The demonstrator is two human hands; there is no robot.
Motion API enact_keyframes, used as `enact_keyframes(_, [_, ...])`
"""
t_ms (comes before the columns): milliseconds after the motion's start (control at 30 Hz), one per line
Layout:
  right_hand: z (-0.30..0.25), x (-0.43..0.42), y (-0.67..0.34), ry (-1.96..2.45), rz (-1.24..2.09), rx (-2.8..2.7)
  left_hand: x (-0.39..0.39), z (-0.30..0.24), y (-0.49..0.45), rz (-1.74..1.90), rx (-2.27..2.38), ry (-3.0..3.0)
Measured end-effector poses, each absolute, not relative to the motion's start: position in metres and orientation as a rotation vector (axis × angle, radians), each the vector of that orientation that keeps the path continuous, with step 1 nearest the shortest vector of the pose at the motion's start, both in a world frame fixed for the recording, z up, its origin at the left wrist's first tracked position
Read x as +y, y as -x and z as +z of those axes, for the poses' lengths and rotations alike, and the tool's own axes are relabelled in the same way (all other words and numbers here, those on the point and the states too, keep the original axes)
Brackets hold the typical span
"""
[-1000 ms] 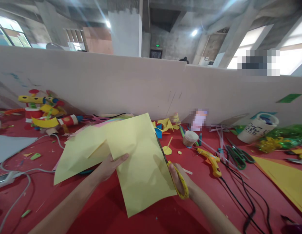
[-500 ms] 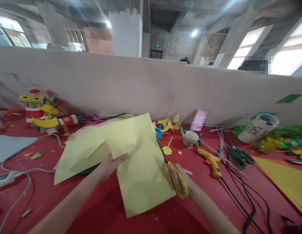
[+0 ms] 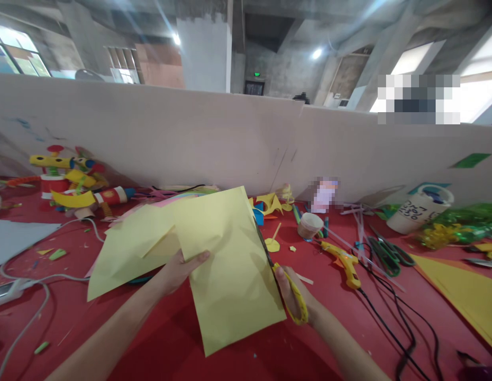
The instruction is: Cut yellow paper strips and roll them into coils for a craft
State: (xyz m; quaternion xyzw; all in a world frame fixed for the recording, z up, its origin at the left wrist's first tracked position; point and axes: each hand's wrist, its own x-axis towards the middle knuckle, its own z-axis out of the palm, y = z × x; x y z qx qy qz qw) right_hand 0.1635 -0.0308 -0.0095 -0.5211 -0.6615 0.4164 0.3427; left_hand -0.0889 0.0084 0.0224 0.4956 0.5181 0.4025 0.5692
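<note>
A pale yellow sheet of paper [image 3: 234, 286] is tilted up above the red table, pinched at its left edge by my left hand [image 3: 184, 270], thumb on top. My right hand [image 3: 291, 293] is closed around the yellow handles of a pair of scissors [image 3: 297, 304]. Their dark blades lie along the sheet's right edge, partly hidden by the paper. Behind my left hand, more pale yellow paper [image 3: 127, 254] rests on a pile with pink sheets beneath.
A yellow glue gun [image 3: 345, 264] with a black cord, green-handled scissors [image 3: 389, 256] and a small white cup [image 3: 309, 226] lie to the right. A lettered white bucket [image 3: 416, 211] stands farther back. Paper toys [image 3: 57, 182] and white cables [image 3: 51, 278] are at left. A white partition [image 3: 170, 137] borders the table.
Almost nothing differs. The sheet and the scissors have shifted very slightly, and both hands keep their hold.
</note>
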Motion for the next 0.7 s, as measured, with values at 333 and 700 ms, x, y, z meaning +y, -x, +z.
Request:
enact_keyframes(333, [-0.0085, -0.0317, -0.1559, 1.413, 0.939, -1.642, 0.0074, 0.0253, 0.0866, 0.964, 1.211, -1.145])
enact_keyframes(700, [-0.0023, -0.0322, -0.1528, 1.397, 0.983, -1.589, 0.0065, 0.0258, 0.085, 0.977, 1.188, -1.12])
